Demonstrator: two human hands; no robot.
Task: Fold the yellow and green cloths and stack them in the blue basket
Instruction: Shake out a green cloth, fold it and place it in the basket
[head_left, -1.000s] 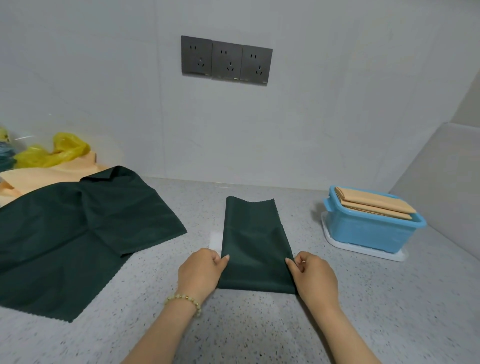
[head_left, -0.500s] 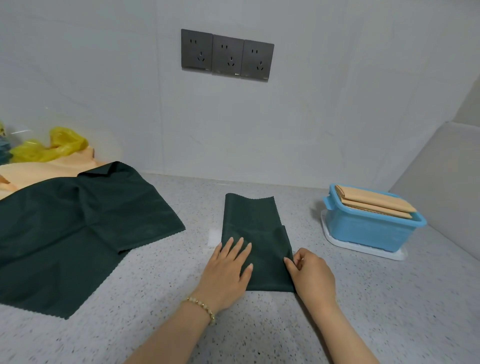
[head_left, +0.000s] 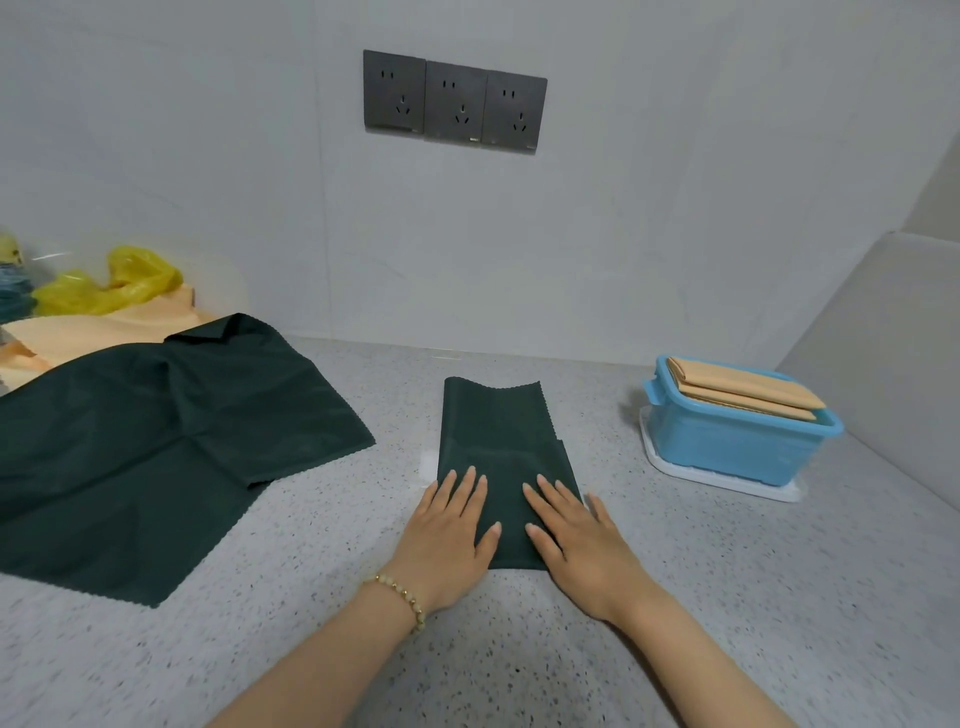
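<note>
Folded green cloth (head_left: 501, 431): near end hidden beneath left hand (head_left: 447, 535) and right hand (head_left: 576, 540).
Spread green cloth (head_left: 156, 441): cut off by the left edge; overlies part of pale yellow cloth (head_left: 104, 330).
Blue basket (head_left: 727, 447): inside hidden by folded yellow cloths (head_left: 743, 392).
Bluish item (head_left: 9, 299): cropped at the left edge, unidentifiable.

Hands: left hand (head_left: 451, 540) and right hand (head_left: 576, 540) lie flat on folded green cloth (head_left: 501, 441).
Basket (head_left: 727, 441): holds folded yellow cloths (head_left: 737, 392).
</note>
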